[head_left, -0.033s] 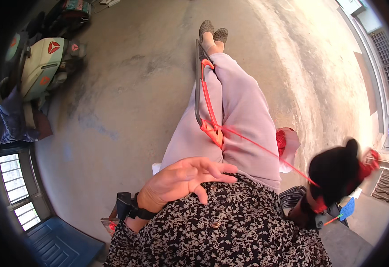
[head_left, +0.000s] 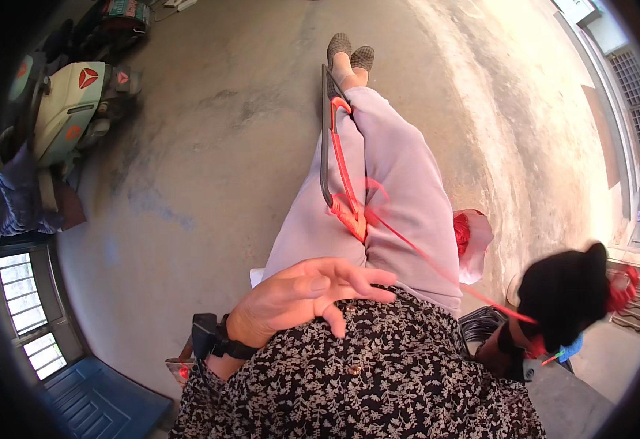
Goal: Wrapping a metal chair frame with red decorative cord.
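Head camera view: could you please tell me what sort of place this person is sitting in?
Probably an outdoor yard or forecourt beside a building: a bare concrete floor in sunlight, a parked scooter at the left, and barred windows along the edge.

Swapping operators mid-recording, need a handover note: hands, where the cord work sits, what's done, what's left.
Left hand: bare, fingers spread, resting at the waist on the floral black-and-white blouse; holds nothing.
Right hand: in a black glove, out to the side, pulling the thin red cord taut; red cord bundled near the fingers.
Cord runs to a knotted red section on the lap, tied along a dark metal loop frame that reaches to the feet.
A red spool in a clear bag sits beside the right thigh.
Done: a knotted stretch. Left: cannot tell how much.
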`<action>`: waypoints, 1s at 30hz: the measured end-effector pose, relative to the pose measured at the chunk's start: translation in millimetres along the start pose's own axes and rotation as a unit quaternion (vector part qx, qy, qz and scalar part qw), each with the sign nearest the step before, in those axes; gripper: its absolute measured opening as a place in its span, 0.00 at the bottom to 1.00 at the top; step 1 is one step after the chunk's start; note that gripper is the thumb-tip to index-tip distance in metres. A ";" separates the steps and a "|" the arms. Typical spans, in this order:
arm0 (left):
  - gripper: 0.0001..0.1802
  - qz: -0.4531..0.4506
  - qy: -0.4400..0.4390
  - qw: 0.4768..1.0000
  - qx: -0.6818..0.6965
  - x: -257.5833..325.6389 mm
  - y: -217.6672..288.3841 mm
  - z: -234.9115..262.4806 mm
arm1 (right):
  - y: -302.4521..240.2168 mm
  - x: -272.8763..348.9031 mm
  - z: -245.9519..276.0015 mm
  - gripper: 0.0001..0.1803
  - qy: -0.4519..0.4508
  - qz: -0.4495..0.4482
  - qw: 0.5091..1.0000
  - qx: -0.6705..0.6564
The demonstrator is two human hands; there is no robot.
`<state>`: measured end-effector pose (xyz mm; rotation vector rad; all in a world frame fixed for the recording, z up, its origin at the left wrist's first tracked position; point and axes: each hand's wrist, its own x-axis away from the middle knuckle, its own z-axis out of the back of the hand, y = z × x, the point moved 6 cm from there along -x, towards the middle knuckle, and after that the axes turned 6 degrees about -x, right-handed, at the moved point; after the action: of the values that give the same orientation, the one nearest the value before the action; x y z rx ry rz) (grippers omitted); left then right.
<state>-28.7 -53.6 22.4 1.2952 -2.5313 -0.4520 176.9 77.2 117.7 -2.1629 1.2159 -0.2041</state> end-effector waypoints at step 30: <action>0.06 0.020 0.330 0.882 -0.337 139.4 -12.1 29.7 | 187.1 -34.7 30.4 0.21 -0.079 -0.245 0.647 0.718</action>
<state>-109.8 -169.8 2.9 0.9031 -1.6100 -0.6646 37.2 50.5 -12.3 -0.9010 0.0351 -0.8442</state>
